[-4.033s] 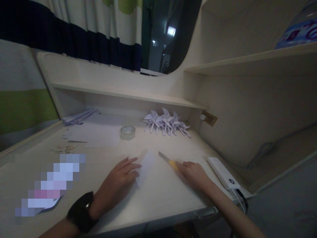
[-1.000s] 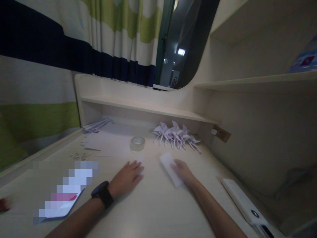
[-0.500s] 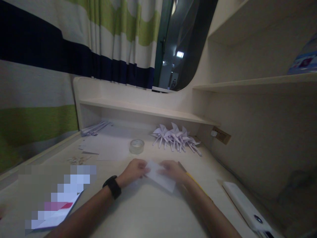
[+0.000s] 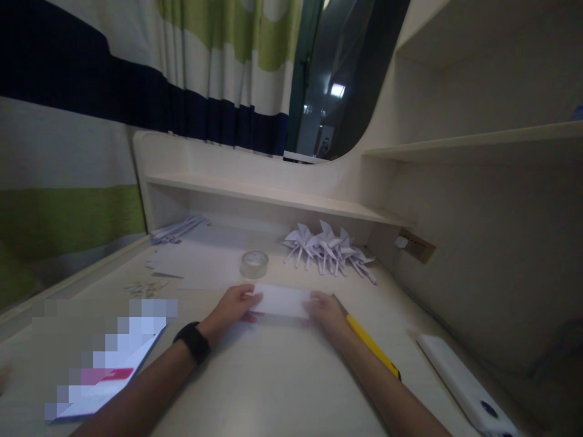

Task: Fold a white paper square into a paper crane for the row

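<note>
Both hands on one white paper strip (image 4: 282, 301), flat on table (image 4: 282, 388) at centre. Left hand (image 4: 233, 308) pinched strip's 9 o'clock end, fingers closed on paper edge; black watch (image 4: 192, 342) on that wrist. Right hand (image 4: 326, 312) pressed down on 3 o'clock end, fingers curled onto paper. Strip looked flat, no visible crease yet; judged early in the fold, shaping work all left. Finished output: cluster of folded paper pinwheels (image 4: 328, 247) at 1 o'clock from strip, near back shelf (image 4: 273, 197); overlapping, roughly five or six, exact count not readable. One roll of clear tape (image 4: 254, 264) at 11 o'clock from strip, apart from it. One yellow-handled utility knife (image 4: 371, 347) at 4 o'clock, just beside right wrist, not held. One white power bank (image 4: 467, 383) further out at 4 o'clock, near table edge. Flat paper sheets (image 4: 191, 267) at 10 o'clock, count unclear; bundle of thin paper sticks (image 4: 177, 229) behind them at back-left corner, count unclear. Small paper scraps (image 4: 144, 287) at 9 o'clock. One blurred-out flat item (image 4: 104, 358) at 8 o'clock. Judged: several pinwheels done, current one barely started, stock left for more.
</note>
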{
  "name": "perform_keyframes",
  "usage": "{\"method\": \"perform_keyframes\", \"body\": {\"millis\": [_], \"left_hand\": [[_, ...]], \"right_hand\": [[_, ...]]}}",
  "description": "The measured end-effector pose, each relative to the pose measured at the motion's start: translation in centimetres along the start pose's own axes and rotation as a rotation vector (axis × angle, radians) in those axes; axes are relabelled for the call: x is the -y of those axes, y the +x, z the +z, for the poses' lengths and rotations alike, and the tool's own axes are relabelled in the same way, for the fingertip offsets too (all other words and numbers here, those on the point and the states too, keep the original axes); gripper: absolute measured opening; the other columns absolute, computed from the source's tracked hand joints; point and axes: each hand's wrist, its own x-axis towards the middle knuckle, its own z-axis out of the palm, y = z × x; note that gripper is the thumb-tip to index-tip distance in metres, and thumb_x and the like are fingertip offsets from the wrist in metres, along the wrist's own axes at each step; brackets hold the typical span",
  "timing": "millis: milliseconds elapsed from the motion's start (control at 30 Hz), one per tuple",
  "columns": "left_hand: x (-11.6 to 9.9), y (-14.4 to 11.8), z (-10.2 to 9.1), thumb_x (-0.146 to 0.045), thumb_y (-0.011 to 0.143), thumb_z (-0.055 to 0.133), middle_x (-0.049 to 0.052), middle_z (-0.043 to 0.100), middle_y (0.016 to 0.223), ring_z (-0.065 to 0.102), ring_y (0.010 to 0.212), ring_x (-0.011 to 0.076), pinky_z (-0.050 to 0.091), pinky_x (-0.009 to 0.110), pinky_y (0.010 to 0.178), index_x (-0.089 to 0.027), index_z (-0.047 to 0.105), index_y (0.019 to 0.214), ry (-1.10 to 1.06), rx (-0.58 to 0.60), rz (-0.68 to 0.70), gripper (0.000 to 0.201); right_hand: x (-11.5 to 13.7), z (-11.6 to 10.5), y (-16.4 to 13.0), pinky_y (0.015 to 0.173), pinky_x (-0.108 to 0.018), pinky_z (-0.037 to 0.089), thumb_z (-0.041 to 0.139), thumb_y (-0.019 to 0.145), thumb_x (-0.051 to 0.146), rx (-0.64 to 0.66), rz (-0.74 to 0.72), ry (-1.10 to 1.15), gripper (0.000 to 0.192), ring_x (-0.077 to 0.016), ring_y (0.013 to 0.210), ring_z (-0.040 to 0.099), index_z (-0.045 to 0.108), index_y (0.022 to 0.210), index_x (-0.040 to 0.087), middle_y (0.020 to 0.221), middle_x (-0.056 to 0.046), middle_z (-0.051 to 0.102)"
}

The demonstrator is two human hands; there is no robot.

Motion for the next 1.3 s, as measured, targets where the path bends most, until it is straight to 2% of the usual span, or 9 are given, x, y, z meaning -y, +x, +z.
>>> {"method": "perform_keyframes", "body": {"millis": [200,400,567,733,933,1033,1133,1200,1300], "left_hand": [[-0.1,-0.2,-0.2,-0.046,0.071,0.071,0.007,0.067,0.083,0.063,0.07,0.0192,0.052,0.028,0.055,-0.012,0.062,0.094,0.012,0.126,0.009,0.042],[-0.5,-0.3,-0.1,-0.044,0.069,0.072,0.009,0.07,0.08,0.06,0.066,0.0181,0.045,0.027,0.055,-0.008,0.069,0.095,0.072,0.147,0.049,0.044],[-0.6,-0.5,0.0,-0.042,0.071,0.071,0.01,0.071,0.087,0.061,0.07,0.0187,0.047,0.03,0.062,-0.01,0.068,0.106,-0.048,0.247,0.032,0.047],[0.2,-0.2,-0.2,-0.037,0.07,0.074,0.009,0.071,0.091,0.062,0.077,0.0193,0.049,0.031,0.067,-0.012,0.068,0.109,-0.161,0.279,-0.018,0.046],[0.8,0.4,-0.2,-0.033,0.069,0.074,0.008,0.071,0.081,0.06,0.068,0.0167,0.045,0.026,0.06,-0.012,0.073,0.096,-0.168,0.261,-0.017,0.034],[0.6,0.2,0.0,-0.039,0.075,0.066,0.006,0.07,0.076,0.057,0.062,0.0143,0.04,0.023,0.055,-0.012,0.073,0.095,-0.028,0.243,0.037,0.034],[0.4,0.2,0.2,-0.049,0.078,0.061,0.005,0.066,0.064,0.049,0.052,0.0115,0.032,0.022,0.047,-0.01,0.074,0.087,0.122,0.184,0.103,0.043],[0.4,0.3,0.3,-0.05,0.075,0.065,0.005,0.066,0.062,0.048,0.052,0.0117,0.031,0.022,0.048,-0.009,0.074,0.081,0.167,0.142,0.126,0.043],[0.4,0.5,0.3,-0.047,0.069,0.07,0.008,0.07,0.072,0.055,0.061,0.0149,0.037,0.024,0.055,-0.009,0.075,0.08,0.214,0.107,0.155,0.04]], "right_hand": [[0.2,0.1,-0.3,0.054,-0.027,0.047,0.081,0.058,0.043,0.032,0.004,0.021,0.042,-0.0154,0.057,0.059,0.069,0.087,0.015,0.067,-0.003,0.066],[0.7,0.5,-0.7,0.056,-0.028,0.045,0.08,0.06,0.039,0.069,0.0,0.02,0.036,-0.0152,0.058,0.058,0.073,0.087,0.017,0.071,-0.003,0.067],[0.5,0.5,-0.8,0.06,-0.029,0.046,0.08,0.061,0.036,0.129,0.002,0.069,0.037,-0.0157,0.062,0.059,0.074,0.093,0.018,0.073,-0.003,0.068],[0.6,0.4,-0.9,0.063,-0.031,0.046,0.081,0.059,0.033,0.15,0.051,0.127,0.036,-0.017,0.064,0.06,0.075,0.091,0.017,0.074,-0.004,0.069],[1.2,0.7,-1.2,0.063,-0.031,0.046,0.081,0.057,0.032,0.169,0.077,0.151,0.031,-0.0178,0.066,0.06,0.076,0.083,0.016,0.077,-0.007,0.071],[1.5,0.8,-1.4,0.063,-0.031,0.046,0.082,0.057,0.032,0.152,0.067,0.146,0.028,-0.0184,0.068,0.06,0.076,0.08,0.017,0.078,-0.007,0.071],[1.5,1.0,-1.5,0.063,-0.031,0.046,0.083,0.055,0.033,0.155,0.068,0.141,0.03,-0.0189,0.068,0.06,0.076,0.08,0.017,0.078,-0.007,0.072],[1.3,1.0,-1.6,0.064,-0.03,0.045,0.084,0.056,0.034,0.177,0.08,0.148,0.032,-0.0185,0.069,0.06,0.076,0.082,0.018,0.078,-0.006,0.072],[1.0,1.1,-1.5,0.061,-0.027,0.043,0.081,0.061,0.039,0.169,0.091,0.128,0.03,-0.0166,0.065,0.059,0.076,0.079,0.016,0.074,-0.006,0.071]]}}
